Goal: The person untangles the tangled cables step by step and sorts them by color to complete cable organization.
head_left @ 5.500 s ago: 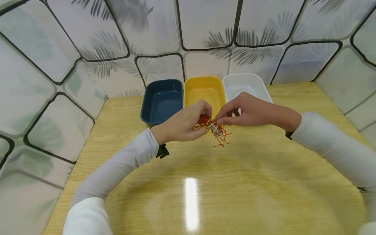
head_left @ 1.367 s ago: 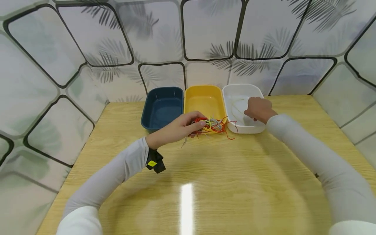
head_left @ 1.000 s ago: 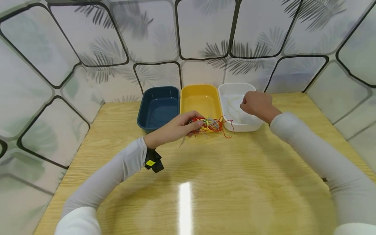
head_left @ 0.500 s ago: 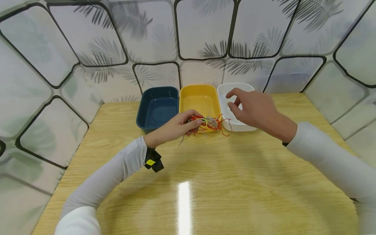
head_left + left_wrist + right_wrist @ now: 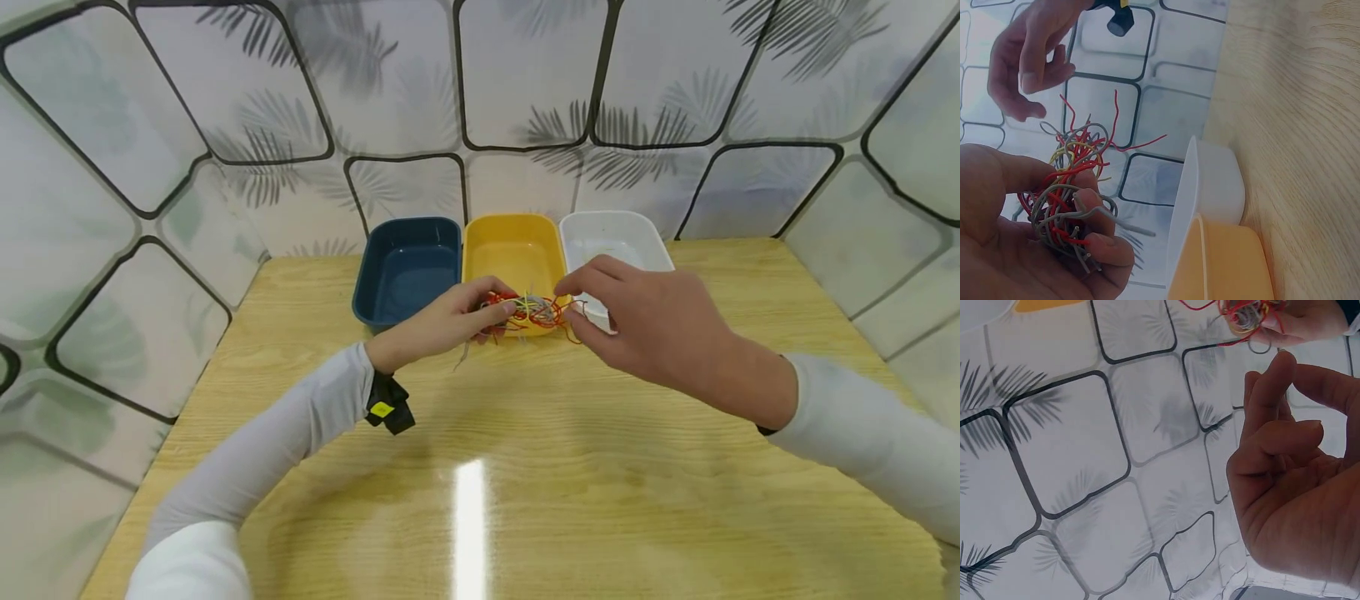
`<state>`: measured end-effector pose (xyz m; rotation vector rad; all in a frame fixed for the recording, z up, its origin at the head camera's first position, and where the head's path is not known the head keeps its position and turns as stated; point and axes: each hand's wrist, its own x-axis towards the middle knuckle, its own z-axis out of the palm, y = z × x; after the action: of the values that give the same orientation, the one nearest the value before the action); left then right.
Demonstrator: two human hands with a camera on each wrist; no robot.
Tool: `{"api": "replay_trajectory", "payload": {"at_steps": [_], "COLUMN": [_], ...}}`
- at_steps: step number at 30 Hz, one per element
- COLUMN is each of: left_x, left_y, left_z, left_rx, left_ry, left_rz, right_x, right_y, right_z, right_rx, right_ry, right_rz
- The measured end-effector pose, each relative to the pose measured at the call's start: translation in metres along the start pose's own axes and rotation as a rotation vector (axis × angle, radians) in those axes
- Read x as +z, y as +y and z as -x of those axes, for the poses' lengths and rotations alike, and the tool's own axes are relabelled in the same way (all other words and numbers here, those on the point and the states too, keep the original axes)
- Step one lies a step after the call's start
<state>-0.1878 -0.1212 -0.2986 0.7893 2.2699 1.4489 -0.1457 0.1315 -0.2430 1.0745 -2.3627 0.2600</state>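
A tangled bundle of thin wires (image 5: 538, 310), red, grey and yellow, is held in my left hand (image 5: 438, 327) just over the near edge of the yellow bin. In the left wrist view the fingers (image 5: 1110, 253) curl round the wires (image 5: 1063, 215), with loose red ends sticking out. My right hand (image 5: 663, 329) hovers at the bundle's right end, thumb and index finger apart. Seen from the left wrist, the right hand (image 5: 1032, 62) has loosely bent fingers and a gap to the wires. Nothing shows between its fingers in the right wrist view.
Three bins stand side by side at the back of the wooden table (image 5: 525, 500): dark blue (image 5: 408, 275), yellow (image 5: 513, 242) and white (image 5: 615, 218). A faint yellowish strand lies in the white bin. Patterned cloth walls enclose the back and sides.
Earlier my right hand was at the bundle, then over the white bin with curled fingers. It has opened and come back left and nearer to the bundle. The left hand keeps holding the wires.
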Motion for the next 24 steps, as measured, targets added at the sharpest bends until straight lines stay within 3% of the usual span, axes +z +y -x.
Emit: {"api": "replay_trajectory", "payload": {"at_steps": [7, 12, 17, 21, 24], "left_x": [0.010, 0.017, 0.019, 0.021, 0.025], "left_y": [0.006, 0.012, 0.013, 0.010, 0.009], "left_z": [0.001, 0.005, 0.007, 0.008, 0.007], "left_rx": [-0.040, -0.017, -0.005, 0.047, 0.100], "left_ry": [0.039, 0.088, 0.094, 0.106, 0.130], "left_rz": [-0.017, -0.043, -0.041, -0.178, -0.340], "right_x": [0.009, 0.021, 0.030, 0.032, 0.033], "right_y": [-0.008, -0.006, 0.001, 0.005, 0.008], "right_z": [0.006, 0.003, -0.004, -0.011, -0.018], "right_rx": [-0.072, -0.043, 0.031, 0.132, 0.202], "right_ry": [-0.004, -0.045, -0.069, -0.137, -0.262], "right_rz": [-0.037, -0.060, -0.066, -0.086, -0.116]}}
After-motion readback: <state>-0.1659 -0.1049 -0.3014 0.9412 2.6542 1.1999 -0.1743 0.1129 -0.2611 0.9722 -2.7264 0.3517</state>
